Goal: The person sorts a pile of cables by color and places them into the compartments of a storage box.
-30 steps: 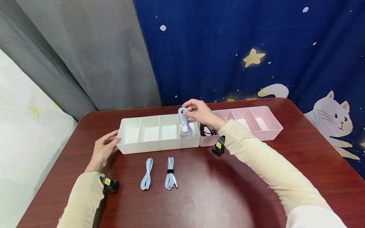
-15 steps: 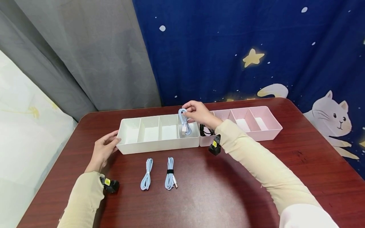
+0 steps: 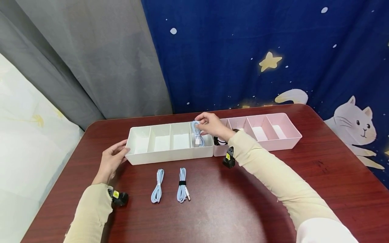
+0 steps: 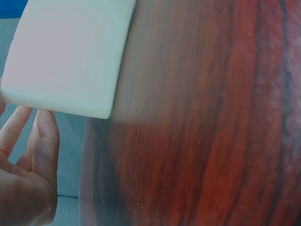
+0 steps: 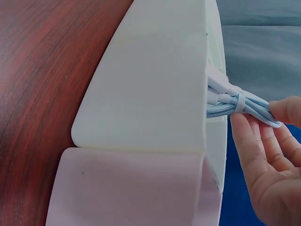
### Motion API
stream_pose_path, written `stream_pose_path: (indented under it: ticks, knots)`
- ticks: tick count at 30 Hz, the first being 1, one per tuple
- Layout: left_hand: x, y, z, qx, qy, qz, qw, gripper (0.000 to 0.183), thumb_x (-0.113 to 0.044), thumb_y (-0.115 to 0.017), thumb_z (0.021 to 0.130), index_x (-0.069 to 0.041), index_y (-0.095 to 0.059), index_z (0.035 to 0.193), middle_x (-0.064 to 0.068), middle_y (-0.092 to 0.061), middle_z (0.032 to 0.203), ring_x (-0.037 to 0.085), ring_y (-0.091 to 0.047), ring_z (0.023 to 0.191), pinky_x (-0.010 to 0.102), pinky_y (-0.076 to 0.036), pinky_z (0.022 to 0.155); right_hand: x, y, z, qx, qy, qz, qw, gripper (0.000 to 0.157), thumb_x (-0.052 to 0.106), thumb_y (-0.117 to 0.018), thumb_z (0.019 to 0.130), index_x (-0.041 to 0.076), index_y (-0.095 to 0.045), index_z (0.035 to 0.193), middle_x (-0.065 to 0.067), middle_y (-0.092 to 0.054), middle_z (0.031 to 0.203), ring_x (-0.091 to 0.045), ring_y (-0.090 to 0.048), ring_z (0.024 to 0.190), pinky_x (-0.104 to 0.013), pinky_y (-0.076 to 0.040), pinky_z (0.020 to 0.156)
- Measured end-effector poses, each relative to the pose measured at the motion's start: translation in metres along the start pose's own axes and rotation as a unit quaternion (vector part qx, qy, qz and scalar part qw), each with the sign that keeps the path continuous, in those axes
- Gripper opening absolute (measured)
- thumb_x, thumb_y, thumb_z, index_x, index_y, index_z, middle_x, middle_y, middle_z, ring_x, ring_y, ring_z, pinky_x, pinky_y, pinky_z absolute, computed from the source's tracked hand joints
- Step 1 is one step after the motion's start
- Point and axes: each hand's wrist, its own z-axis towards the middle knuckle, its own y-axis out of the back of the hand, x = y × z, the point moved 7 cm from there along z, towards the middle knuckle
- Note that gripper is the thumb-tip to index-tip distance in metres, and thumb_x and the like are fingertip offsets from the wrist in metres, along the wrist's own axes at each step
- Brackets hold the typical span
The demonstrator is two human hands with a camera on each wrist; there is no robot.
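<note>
In the head view my right hand (image 3: 211, 125) pinches the top loop of a coiled light-blue charging cable (image 3: 197, 133) between thumb and fingers. The cable hangs into the rightmost compartment of the white divided box (image 3: 168, 156), its USB plug downward. The right wrist view shows a white tie (image 5: 241, 101) round this coil. At the box's left end, my left hand (image 3: 110, 159) touches the end wall with extended fingers. Two more coiled light-blue cables lie in front of the box, one with a white tie (image 3: 157, 186), the other with a black strap (image 3: 182, 185).
A pink divided box (image 3: 282, 143) stands end to end with the white one, on its right. Black cable (image 3: 216, 141) lies in its left part, partly hidden by my right hand. The brown table's back edge runs close behind both boxes, before the curtains (image 3: 121, 67).
My right hand has lowered slightly, and the light-blue cable it pinches hangs a little deeper in the compartment. My left hand stays at the white box's end.
</note>
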Motion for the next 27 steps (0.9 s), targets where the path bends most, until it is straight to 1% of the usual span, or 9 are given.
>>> stream_pose_path:
  ticks: [4, 8, 15, 22, 27]
  knots:
    - [0.001, 0.000, -0.001, 0.003, 0.002, 0.002, 1.0000, 0.050, -0.028, -0.060, 0.084, -0.012, -0.047, 0.129, -0.009, -0.051, 0.094, -0.001, -0.053, 0.076, 0.015, -0.047, 0.063, -0.001, -0.002, 0.000, 0.003, 0.001, -0.010, 1.000, 0.027, -0.003, -0.056, 0.082, -0.004, -0.053, 0.109, -0.014, -0.054, 0.088, -0.019, -0.054, 0.077, -0.032, -0.052, 0.063]
    - [0.000, 0.000, 0.000, 0.003, -0.003, 0.003, 1.0000, 0.050, -0.027, -0.060, 0.084, -0.011, -0.047, 0.129, -0.010, -0.052, 0.093, -0.001, -0.053, 0.076, 0.016, -0.047, 0.063, -0.002, -0.004, 0.000, 0.003, 0.005, -0.017, 1.000, 0.027, -0.003, -0.056, 0.081, -0.004, -0.053, 0.108, -0.015, -0.055, 0.090, -0.019, -0.054, 0.078, -0.031, -0.052, 0.063]
    - [-0.001, 0.000, 0.000, 0.001, -0.003, 0.004, 1.0000, 0.049, -0.025, -0.060, 0.085, -0.010, -0.046, 0.130, -0.011, -0.052, 0.092, -0.001, -0.053, 0.076, 0.016, -0.047, 0.063, -0.005, -0.008, -0.001, 0.008, -0.011, -0.007, 1.000, 0.027, -0.002, -0.057, 0.082, -0.003, -0.053, 0.109, -0.015, -0.054, 0.089, -0.019, -0.054, 0.077, -0.036, -0.051, 0.067]
    - [-0.001, 0.000, 0.000, 0.000, 0.000, 0.004, 1.0000, 0.050, -0.025, -0.060, 0.084, -0.010, -0.046, 0.130, -0.011, -0.051, 0.091, -0.001, -0.052, 0.075, 0.016, -0.047, 0.063, -0.008, -0.012, -0.003, 0.012, -0.016, -0.025, 0.999, 0.027, 0.001, -0.060, 0.082, -0.001, -0.055, 0.108, -0.012, -0.053, 0.087, -0.017, -0.053, 0.075, -0.030, -0.052, 0.063]
    - [0.000, 0.000, 0.001, -0.002, 0.000, 0.004, 1.0000, 0.049, -0.025, -0.060, 0.084, -0.011, -0.047, 0.129, -0.011, -0.051, 0.091, -0.001, -0.052, 0.075, 0.016, -0.047, 0.062, -0.008, -0.013, -0.003, 0.012, -0.012, -0.030, 0.999, 0.027, 0.001, -0.060, 0.081, -0.001, -0.055, 0.107, -0.012, -0.053, 0.087, -0.017, -0.053, 0.074, -0.031, -0.052, 0.063]
